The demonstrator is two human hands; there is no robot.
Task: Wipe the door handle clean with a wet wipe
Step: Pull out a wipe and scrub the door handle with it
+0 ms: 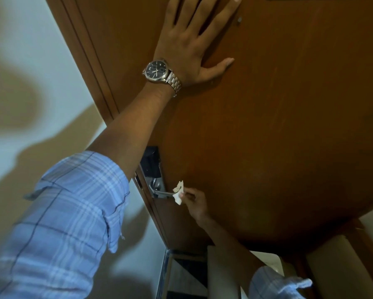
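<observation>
Brown wooden door (267,126) fills most of the view, w/ a pale wall beyond its left edge. Left hand (192,46) lies flat on the door, fingers spread wide, palm down, gripping nothing; prob. there to brace the door so it doesn't swing while the lever gets rubbed. A metal watch (157,71) sits on that wrist, and the checked blue sleeve (69,223) is rolled back clear of the work. Well below that hand, door handle (162,192) sticks out from a silver plate (154,182) under a dark lock panel (152,160), the lever pointing toward the right hand (194,201). Right hand is closed in a pinch on the wet wipe (179,193), a small crumpled white wad held at the fingertips, pressed against or around the free tip of the lever; can't tell which. Pinch grip makes sense: keeps the wipe bunched so it can be dragged along a thin bar. Wiping looks underway at the outer end; the part near the plate, on the far side from the right hand, likely wants a pass too.
</observation>
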